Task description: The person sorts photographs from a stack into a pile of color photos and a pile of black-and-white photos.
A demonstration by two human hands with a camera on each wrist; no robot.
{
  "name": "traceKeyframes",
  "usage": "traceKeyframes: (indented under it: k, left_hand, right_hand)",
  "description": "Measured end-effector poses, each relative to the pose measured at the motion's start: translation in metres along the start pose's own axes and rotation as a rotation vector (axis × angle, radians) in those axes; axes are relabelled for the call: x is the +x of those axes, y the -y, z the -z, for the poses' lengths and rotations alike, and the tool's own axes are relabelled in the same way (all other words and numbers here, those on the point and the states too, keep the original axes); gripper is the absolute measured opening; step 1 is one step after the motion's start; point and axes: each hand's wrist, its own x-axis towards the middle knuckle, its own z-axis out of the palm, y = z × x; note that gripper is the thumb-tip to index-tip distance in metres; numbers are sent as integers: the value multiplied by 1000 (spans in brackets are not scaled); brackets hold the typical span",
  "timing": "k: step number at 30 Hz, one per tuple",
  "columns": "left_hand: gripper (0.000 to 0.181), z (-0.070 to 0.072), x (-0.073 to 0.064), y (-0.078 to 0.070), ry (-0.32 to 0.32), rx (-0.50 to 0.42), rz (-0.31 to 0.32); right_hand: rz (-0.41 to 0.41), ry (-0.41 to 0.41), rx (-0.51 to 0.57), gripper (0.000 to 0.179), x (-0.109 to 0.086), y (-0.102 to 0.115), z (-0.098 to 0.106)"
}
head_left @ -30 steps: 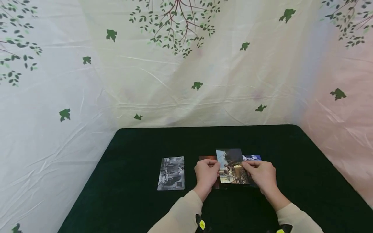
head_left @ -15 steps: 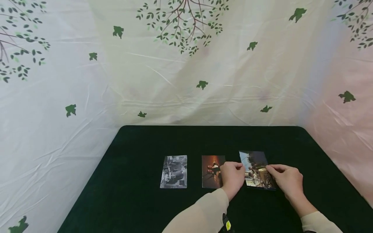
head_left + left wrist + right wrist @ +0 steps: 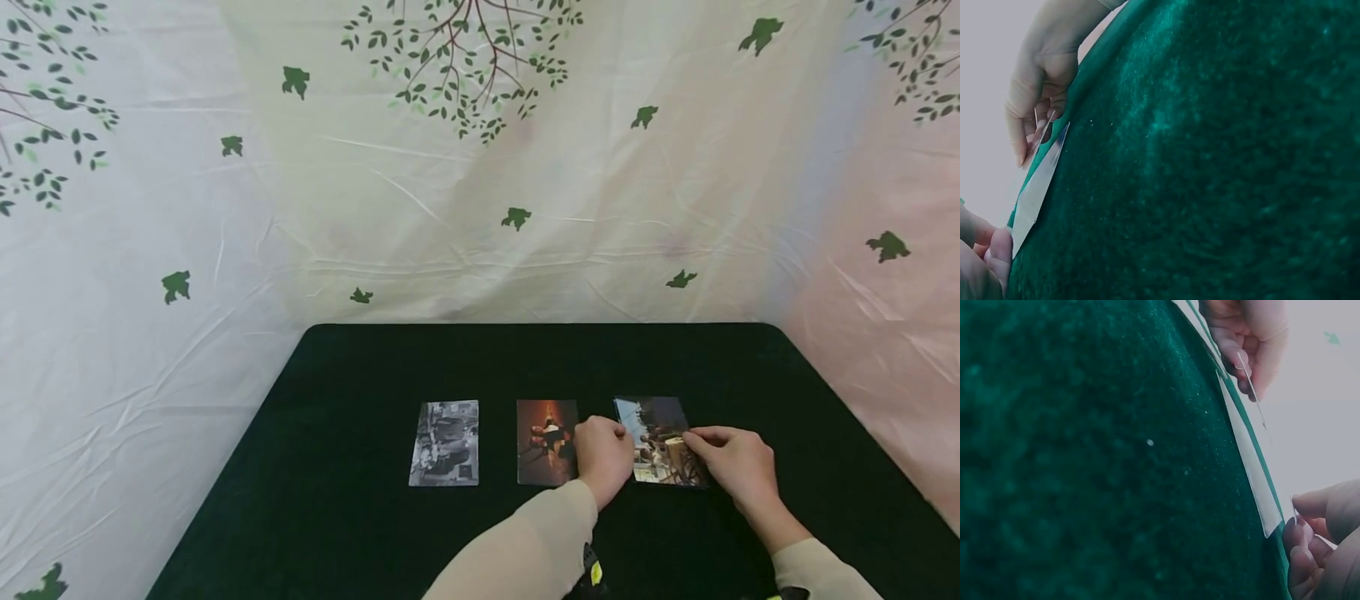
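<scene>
In the head view, my left hand (image 3: 603, 458) and my right hand (image 3: 738, 467) pinch opposite side edges of a colour photo print (image 3: 656, 442) showing a sky, people and a drum-like object. Both wrist views show this print nearly edge-on, raised a little over another print (image 3: 1250, 462) on the cloth. From above, the held print covers most of that lower one. An orange-brown photo print (image 3: 542, 442) lies just left of my left hand, which overlaps its right edge in this view. Further left lies a black-and-white photo print (image 3: 446, 443).
A dark green velvety cloth (image 3: 337, 533) covers the table. Behind it hangs a pale curtain (image 3: 420, 192) with printed branches and green birds. The table's far edge (image 3: 547, 325) lies beyond the row of prints.
Both hands have carried the colour print to the right, away from the orange-brown print, which now shows more fully. Over the last half second the held print has lowered slightly.
</scene>
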Motion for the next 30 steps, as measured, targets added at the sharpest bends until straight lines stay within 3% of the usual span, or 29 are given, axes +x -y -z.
traceKeyframes:
  k: [4, 10, 22, 30]
  left_hand:
    - [24, 0, 1, 0, 16, 33, -15]
    - [48, -3, 2, 1, 63, 48, 30]
    - [50, -5, 1, 5, 61, 122, 8]
    - [48, -7, 2, 5, 78, 92, 34]
  right_hand:
    - [4, 5, 0, 42, 2, -2, -2]
    - [-13, 20, -17, 40, 3, -4, -5]
    - [-55, 46, -47, 44, 5, -5, -4]
    - [-94, 89, -50, 49, 6, -5, -2]
